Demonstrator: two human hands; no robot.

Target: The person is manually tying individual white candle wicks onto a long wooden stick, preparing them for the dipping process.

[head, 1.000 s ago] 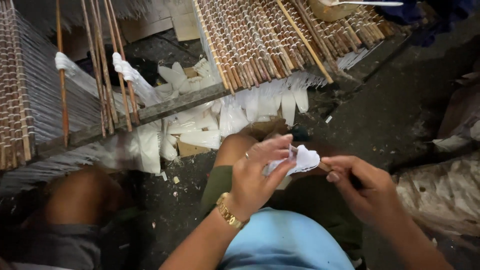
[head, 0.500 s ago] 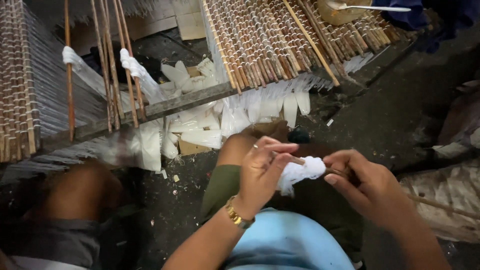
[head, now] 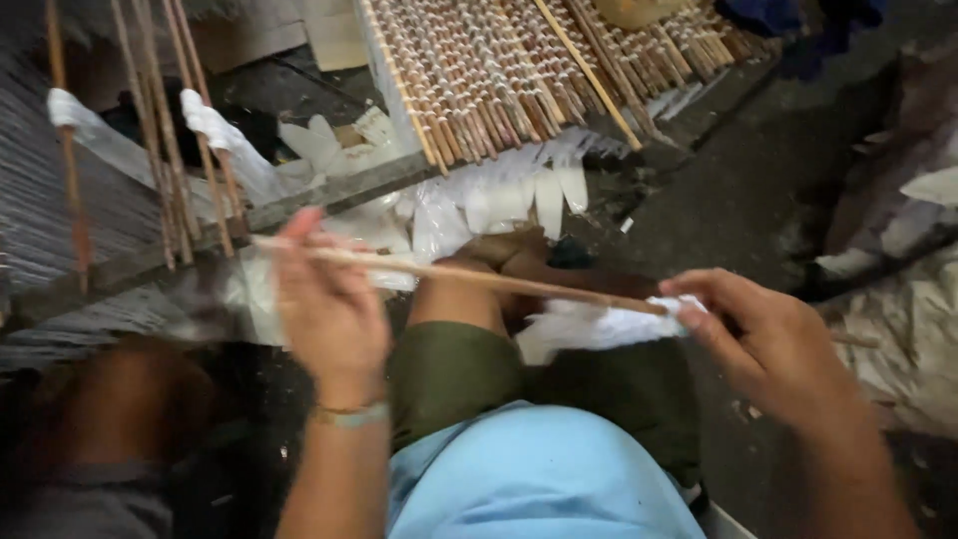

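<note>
A long thin wooden stick [head: 469,274] runs across my lap from left to right. My left hand [head: 324,304] grips it near its left end. My right hand [head: 763,334] pinches it near the other end, where a bunch of white fibre [head: 589,324] is wrapped on the stick and hangs down over my green trouser leg. The left hand is blurred by motion. A loom-like frame of bamboo slats [head: 479,85] bound with white thread stands beyond my knees.
A wooden beam [head: 329,195] crosses in front, with several upright sticks [head: 165,130] leaning on it and white thread bundles [head: 499,205] hanging beneath. Dark dirt floor [head: 738,170] lies at right, with a pale sack [head: 898,349] at the right edge.
My left hand has slid left along the stick, away from the white fibre, baring a long stretch of stick. The right hand stays at the fibre end. The camera has shifted.
</note>
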